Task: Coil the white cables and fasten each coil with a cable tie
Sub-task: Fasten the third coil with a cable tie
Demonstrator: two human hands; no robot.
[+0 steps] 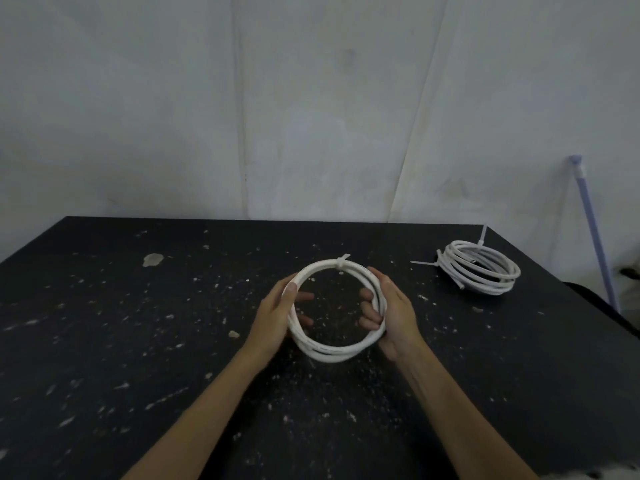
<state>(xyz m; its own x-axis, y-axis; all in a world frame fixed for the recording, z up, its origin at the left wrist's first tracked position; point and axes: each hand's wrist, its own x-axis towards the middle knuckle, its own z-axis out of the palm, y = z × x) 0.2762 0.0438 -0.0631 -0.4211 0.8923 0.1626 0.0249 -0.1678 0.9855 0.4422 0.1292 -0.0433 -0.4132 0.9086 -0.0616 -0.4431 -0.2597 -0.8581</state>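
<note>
Fingers (369, 320) — half-hidden (behind coil (325, 356))

The held coil (325, 355) was over the centre of the table (138, 341), between the left hand (277, 317) and the right hand (394, 317). A cable tie (341, 263) sat on its far edge. The second coil (485, 275) lay well apart at the table's far right, apparently carrying two ties (482, 237). Beyond it, a pole (595, 237) leaned against the wall (311, 98).

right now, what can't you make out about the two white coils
Head view only:
The held coil: its sides covered by the left hand and right hand, so its cable ends are hidden.
Its cable tie: too small and blurred to tell whether it is pulled tight.
The far coil: turns too small to count.
</note>
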